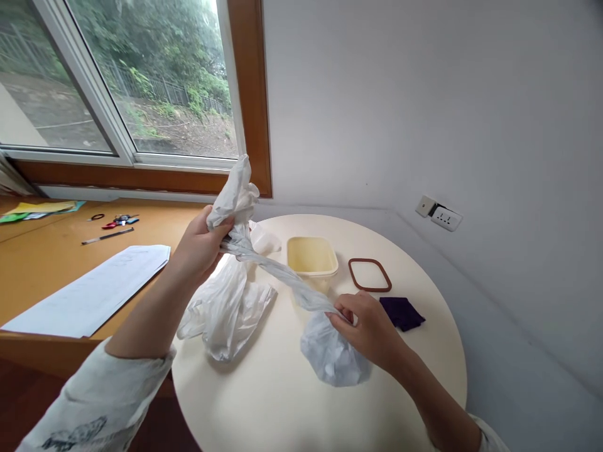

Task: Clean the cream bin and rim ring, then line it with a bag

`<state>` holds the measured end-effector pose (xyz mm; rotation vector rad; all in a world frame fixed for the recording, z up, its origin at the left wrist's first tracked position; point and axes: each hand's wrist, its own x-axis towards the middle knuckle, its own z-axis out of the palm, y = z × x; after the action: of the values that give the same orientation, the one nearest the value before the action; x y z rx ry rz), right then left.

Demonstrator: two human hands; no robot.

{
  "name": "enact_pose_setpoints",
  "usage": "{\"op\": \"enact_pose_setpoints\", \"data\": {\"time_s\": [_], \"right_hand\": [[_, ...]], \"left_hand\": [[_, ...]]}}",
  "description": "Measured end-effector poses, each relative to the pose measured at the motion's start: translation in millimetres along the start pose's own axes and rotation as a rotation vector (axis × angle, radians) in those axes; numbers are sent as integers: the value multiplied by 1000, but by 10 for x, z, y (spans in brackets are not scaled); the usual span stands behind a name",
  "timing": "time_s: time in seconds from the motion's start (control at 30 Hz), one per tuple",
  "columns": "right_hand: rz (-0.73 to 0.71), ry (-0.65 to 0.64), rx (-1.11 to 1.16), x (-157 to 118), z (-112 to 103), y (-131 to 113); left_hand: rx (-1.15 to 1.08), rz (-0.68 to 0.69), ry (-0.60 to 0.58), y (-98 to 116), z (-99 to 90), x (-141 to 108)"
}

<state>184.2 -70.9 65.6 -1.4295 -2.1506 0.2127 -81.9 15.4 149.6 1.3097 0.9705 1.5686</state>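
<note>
My left hand (202, 245) is closed around a bunched white plastic bag (235, 194), whose gathered top sticks up above the fist. From there a twisted strip of the plastic runs tautly down to my right hand (365, 323), which pinches its other end. Below the right hand a filled plastic bag (334, 355) with pale, crumpled contents rests on the table. Another crumpled white plastic bag (233, 307) hangs or lies under my left hand; whether it joins the held one I cannot tell. Behind the strip stands a pale yellow plastic container (311, 254) without a lid.
On the round cream table (264, 408) lie a brown rounded-square ring (370, 275) and a folded dark purple cloth (402, 313). The wooden desk (155, 220) at left bears paper sheets (94, 292), a pen (107, 236) and small keys (121, 221). A wall with sockets (446, 218) bounds the right.
</note>
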Motion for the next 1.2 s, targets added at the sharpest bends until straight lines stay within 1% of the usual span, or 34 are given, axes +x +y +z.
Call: {"op": "enact_pose_setpoints", "data": {"time_s": [0.07,0.13,0.2,0.27,0.33,0.4,0.47,0.57,0.67,0.73,0.83,0.97,1.03,1.1,1.2], "right_hand": [[9,31,-69,0,-36,-20],[4,21,-119,-10,-52,-51],[-5,-54,-125,-32,-53,-83],[-12,-177,-75,-56,-51,-105],[-12,-286,17,-64,-59,-111],[2,-320,110,-33,-90,-104],[16,-268,180,49,-152,-98],[15,-116,287,262,-307,-128],[21,23,448,526,-497,-218],[13,74,545,691,-601,-297],[-34,93,601,889,-674,-398],[-107,101,632,1056,-648,-445],[-133,93,672,1105,-632,-430],[-151,61,723,1129,-626,-389],[-153,-14,759,1104,-607,-256]], "left_hand": [[71,32,-40,25,13,83],[166,57,-66,45,44,148],[251,64,-71,63,97,191],[276,48,-91,86,171,211],[223,17,-140,117,255,213],[135,-26,-205,154,335,206],[61,-73,-255,189,403,196],[-11,-135,-312,230,487,180],[-71,-172,-390,268,564,157],[-103,-181,-428,303,607,138],[-148,-188,-500,372,639,113],[-184,-195,-644,451,621,99],[-150,-185,-685,456,611,94],[-89,-174,-674,434,608,86],[-30,-145,-577,373,596,84]]}}
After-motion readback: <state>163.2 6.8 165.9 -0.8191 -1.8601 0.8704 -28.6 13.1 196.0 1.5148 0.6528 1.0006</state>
